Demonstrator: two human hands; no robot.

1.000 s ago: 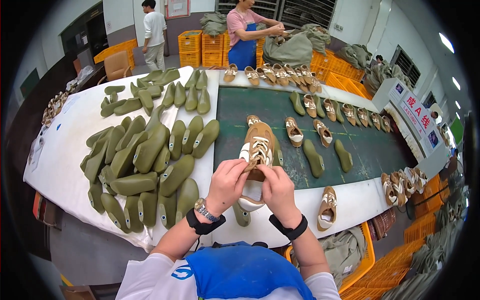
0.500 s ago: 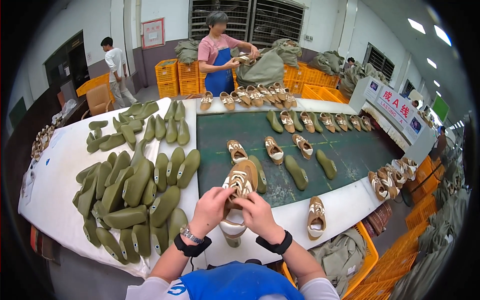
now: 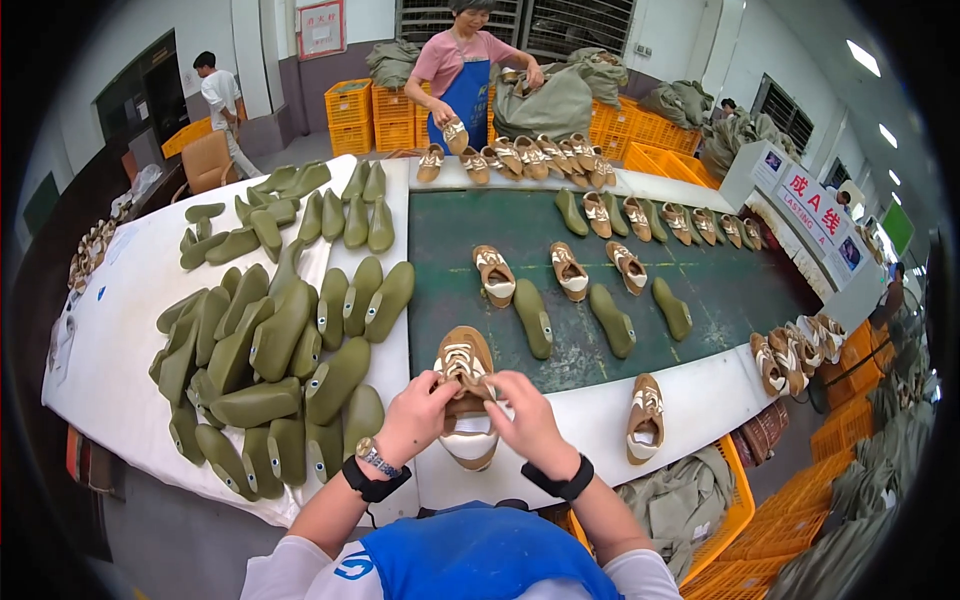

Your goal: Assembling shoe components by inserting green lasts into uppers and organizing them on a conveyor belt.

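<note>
Both hands (image 3: 475,420) grip tan shoe (image 3: 466,385); toe points away, lengthwise.

Shoe lasts (image 3: 290,340) left of mat (image 3: 700,290)

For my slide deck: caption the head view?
Both hands grip a tan-and-white laced shoe upper beside olive-green plastic lasts.

Left hand (image 3: 418,415) and right hand (image 3: 528,418) meet at centre, fingers curled, forearms angled inward.
</note>
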